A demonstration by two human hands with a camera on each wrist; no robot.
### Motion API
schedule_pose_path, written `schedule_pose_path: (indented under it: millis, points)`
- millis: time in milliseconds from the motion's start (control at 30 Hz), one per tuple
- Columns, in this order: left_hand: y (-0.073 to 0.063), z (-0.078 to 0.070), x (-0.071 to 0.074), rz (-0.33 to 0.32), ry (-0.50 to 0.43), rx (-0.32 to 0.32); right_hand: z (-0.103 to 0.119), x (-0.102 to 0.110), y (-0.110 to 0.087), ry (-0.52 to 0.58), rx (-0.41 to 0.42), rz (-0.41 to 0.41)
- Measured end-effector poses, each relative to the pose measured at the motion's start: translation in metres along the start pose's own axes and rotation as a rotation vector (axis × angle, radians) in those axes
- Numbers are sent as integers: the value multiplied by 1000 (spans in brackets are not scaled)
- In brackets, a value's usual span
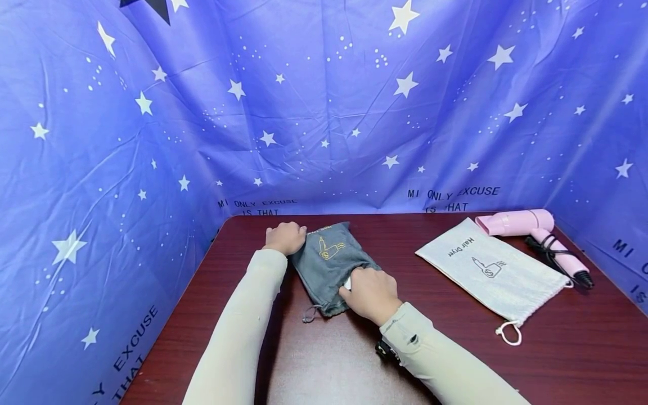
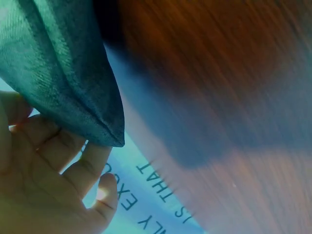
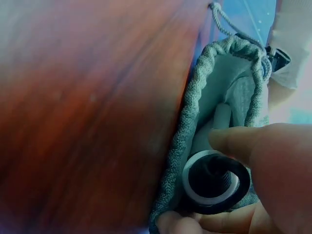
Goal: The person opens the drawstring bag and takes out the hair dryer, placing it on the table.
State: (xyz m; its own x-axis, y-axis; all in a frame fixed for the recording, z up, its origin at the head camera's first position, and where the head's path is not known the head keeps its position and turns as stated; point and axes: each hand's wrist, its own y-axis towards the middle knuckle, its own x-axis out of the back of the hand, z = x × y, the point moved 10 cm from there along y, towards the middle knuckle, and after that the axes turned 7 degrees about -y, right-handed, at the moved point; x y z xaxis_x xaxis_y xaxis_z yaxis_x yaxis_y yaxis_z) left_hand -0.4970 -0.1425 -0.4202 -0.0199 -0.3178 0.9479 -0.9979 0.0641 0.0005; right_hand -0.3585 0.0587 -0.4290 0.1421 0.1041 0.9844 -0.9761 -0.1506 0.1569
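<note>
A dark grey drawstring bag (image 1: 324, 275) with a gold hair-dryer print lies on the table, its mouth toward me. At its far left corner, my left hand (image 1: 285, 238) grips the cloth; the left wrist view has the fingers (image 2: 73, 151) curled at the bag's corner. My right hand (image 1: 372, 292) is at the bag's mouth. In the right wrist view, its thumb and fingers hold the handle of a hair dryer (image 3: 209, 178), with a white rim and black cord end showing inside the gathered opening. The rest of the dryer is hidden in the bag.
To the right, a white drawstring bag (image 1: 486, 270) printed "Hair Dryer" lies flat. Beside it rests a pink hair dryer (image 1: 521, 223) with a black cord wrapped on its handle. A blue star-patterned curtain (image 1: 324, 112) surrounds the brown table (image 1: 314, 360).
</note>
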Motion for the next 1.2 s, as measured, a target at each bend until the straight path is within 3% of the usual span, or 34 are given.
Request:
schedule_pose_path:
  millis: [300,733,1200]
  points:
    - [-4,8,7,2,-155,45,-7,7,-1,-62,13,-43]
    - [-2,13,8,-20,-117,74,-17,22,-10,-81,21,-143]
    - [-1,11,11,-36,-131,88,-21,26,-20,-79,25,-113]
